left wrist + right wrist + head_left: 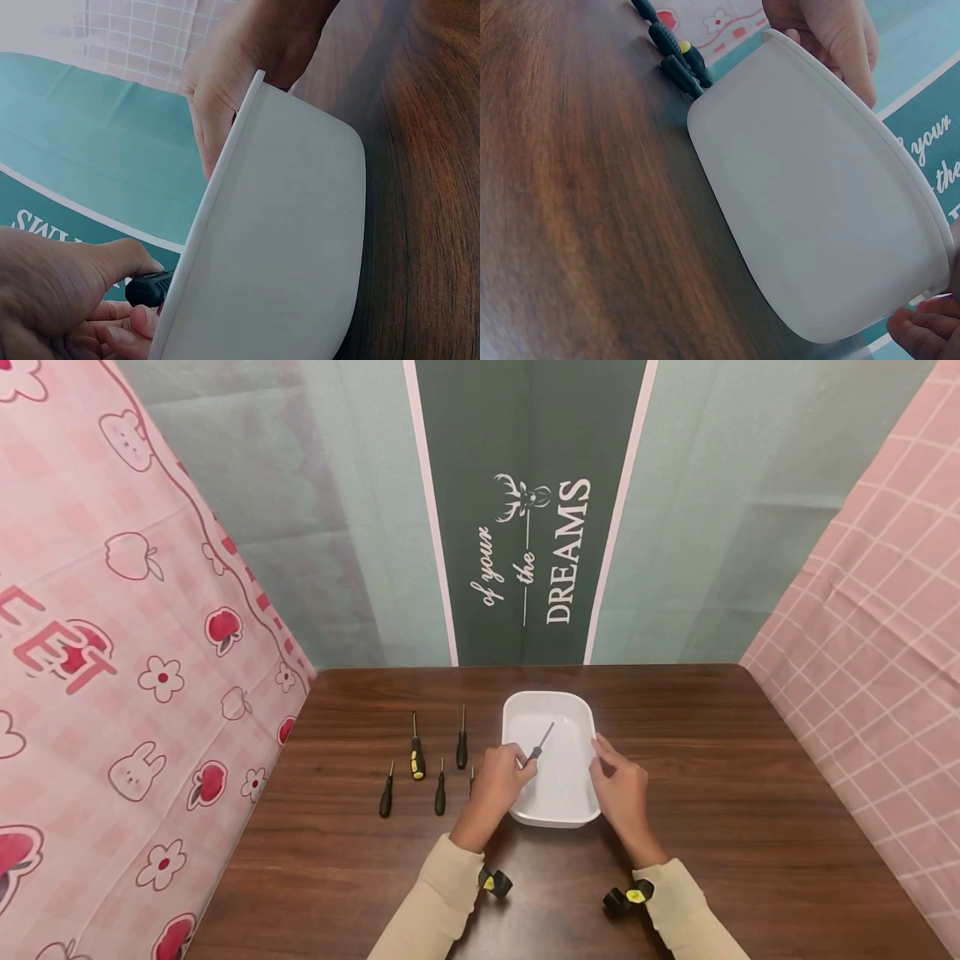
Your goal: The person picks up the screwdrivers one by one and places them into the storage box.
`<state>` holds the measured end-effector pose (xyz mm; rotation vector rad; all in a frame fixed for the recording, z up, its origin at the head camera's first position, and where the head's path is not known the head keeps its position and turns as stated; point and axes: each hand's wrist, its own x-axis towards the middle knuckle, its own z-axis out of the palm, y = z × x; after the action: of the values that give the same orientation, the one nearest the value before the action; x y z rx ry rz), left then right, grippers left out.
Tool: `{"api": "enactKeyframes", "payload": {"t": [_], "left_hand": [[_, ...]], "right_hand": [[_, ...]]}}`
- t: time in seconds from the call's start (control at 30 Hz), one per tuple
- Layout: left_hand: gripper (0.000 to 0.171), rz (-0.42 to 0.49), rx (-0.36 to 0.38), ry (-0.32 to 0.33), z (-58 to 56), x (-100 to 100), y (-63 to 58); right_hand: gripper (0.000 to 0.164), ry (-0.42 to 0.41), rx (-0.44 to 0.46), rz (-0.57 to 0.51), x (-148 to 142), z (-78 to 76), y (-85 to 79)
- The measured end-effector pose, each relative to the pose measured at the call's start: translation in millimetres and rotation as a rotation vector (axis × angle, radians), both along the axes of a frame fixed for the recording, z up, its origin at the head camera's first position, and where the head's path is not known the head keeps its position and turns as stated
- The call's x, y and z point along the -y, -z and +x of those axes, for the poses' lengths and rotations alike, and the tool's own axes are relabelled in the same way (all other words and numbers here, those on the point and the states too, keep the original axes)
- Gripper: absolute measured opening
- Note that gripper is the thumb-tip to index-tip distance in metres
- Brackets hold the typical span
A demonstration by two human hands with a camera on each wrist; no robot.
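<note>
Though only the head view shows its shaft [547, 735], left grip [501, 777] pinches a screwdriver [537, 752] — right grip [622, 783] holds a white tub [557, 822].

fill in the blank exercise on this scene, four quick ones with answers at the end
1. The person's ____ hand holds a screwdriver over the tub.
2. The tub's colour is ____.
3. The thickest-handled tool on the table is black and ____.
4. The largest word on the dark green panel is ____.

Missing words: left; white; yellow; DREAMS.
</note>
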<state>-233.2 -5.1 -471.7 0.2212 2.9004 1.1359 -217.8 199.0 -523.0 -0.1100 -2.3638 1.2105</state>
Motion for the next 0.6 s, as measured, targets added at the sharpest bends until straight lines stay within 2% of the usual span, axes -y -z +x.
{"api": "enactKeyframes", "payload": {"t": [0.17,0.4,0.6], "left_hand": [[0.019,-0.032,0.005,-0.008,1.2,-2.4,-0.2],[0.02,-0.046,0.054,-0.017,1.8,-6.7,-0.6],[0.021,-0.098,0.037,-0.018,3.0,-8.4,0.0]], "right_hand": [[0.03,0.005,0.008,0.004,0.2,-0.1,0.0],[0.03,-0.001,0.015,0.0,0.0,0.4,-0.4],[0.03,0.0,0.011,0.003,0.1,-0.2,-0.5]]}}
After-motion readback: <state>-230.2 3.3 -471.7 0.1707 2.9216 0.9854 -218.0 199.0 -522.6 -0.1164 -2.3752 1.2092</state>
